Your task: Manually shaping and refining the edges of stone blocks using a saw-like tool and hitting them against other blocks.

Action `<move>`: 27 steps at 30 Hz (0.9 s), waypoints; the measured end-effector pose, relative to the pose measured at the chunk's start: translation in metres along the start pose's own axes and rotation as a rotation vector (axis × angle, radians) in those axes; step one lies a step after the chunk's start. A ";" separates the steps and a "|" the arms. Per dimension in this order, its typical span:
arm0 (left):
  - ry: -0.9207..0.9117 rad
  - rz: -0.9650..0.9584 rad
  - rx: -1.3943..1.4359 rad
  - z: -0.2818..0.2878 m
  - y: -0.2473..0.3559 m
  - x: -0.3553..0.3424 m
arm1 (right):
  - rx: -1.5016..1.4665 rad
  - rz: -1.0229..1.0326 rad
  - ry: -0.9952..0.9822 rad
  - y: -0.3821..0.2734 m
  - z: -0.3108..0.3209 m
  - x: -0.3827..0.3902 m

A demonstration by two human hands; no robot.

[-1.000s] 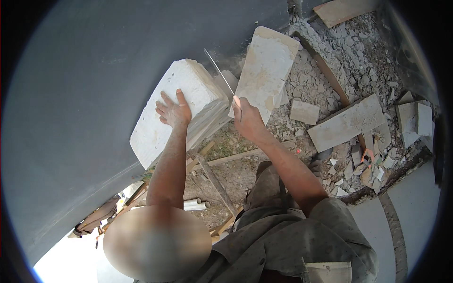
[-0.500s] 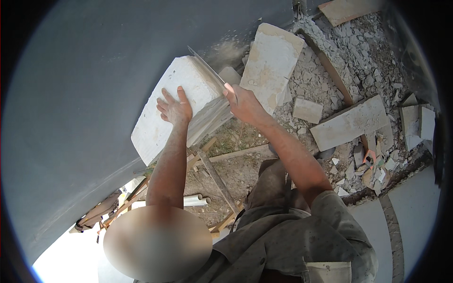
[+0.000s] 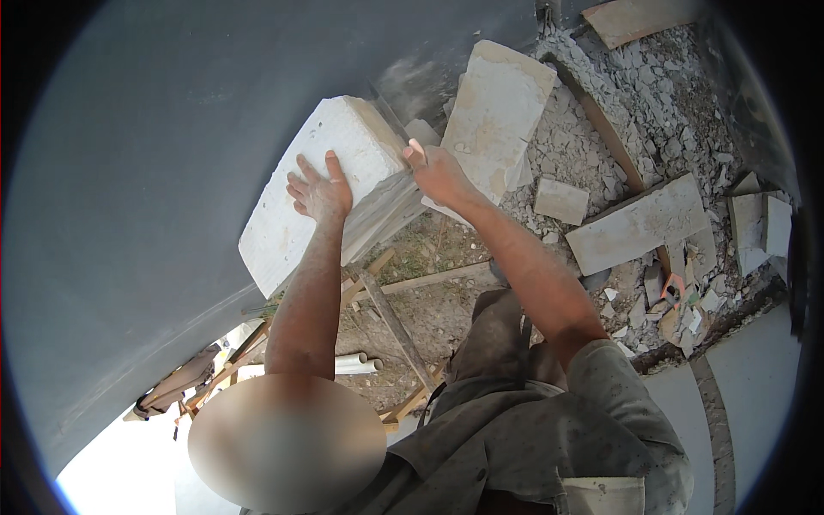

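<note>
A large off-white stone block with a rough, pitted top leans beside the dark grey wall. My left hand lies flat on its top face, fingers spread. Just off the block's right end, my right hand is closed around the pale handle of a machete. Its long thin blade is seen nearly edge-on, blurred, and points away along that end face. I cannot tell whether the blade touches the stone. Below the block, layered pale slabs show.
Another pale slab lies to the right, with a small block and a long slab on rubble. The grey wall runs along the left. Wooden boards and white pipes lie below.
My right hand has shifted slightly, and the machete blade has swung to the right, away from the block's corner. My left hand stays nearly in place on the block.
</note>
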State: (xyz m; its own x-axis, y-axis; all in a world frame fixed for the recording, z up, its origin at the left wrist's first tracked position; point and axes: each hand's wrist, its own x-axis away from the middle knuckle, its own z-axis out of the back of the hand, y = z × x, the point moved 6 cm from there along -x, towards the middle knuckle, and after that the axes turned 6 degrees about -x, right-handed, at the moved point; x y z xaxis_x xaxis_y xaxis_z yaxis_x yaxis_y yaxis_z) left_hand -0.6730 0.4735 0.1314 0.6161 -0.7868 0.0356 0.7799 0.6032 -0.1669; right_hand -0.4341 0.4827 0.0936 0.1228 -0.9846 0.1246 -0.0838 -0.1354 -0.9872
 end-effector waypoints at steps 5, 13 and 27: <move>-0.023 0.021 -0.022 -0.002 -0.001 0.000 | -0.230 0.102 0.189 -0.016 0.015 0.000; -0.009 0.007 0.006 0.003 0.001 0.003 | -0.085 0.132 0.030 -0.030 0.008 -0.008; -0.020 0.010 0.012 -0.001 -0.001 0.002 | -0.130 0.031 -0.050 -0.028 0.000 0.010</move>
State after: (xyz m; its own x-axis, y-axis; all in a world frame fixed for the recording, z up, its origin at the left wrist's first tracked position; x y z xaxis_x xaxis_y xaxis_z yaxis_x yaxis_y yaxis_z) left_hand -0.6727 0.4716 0.1307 0.6259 -0.7780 0.0541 0.7749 0.6126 -0.1559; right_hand -0.4305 0.4765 0.1229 0.1674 -0.9821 0.0862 -0.2150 -0.1217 -0.9690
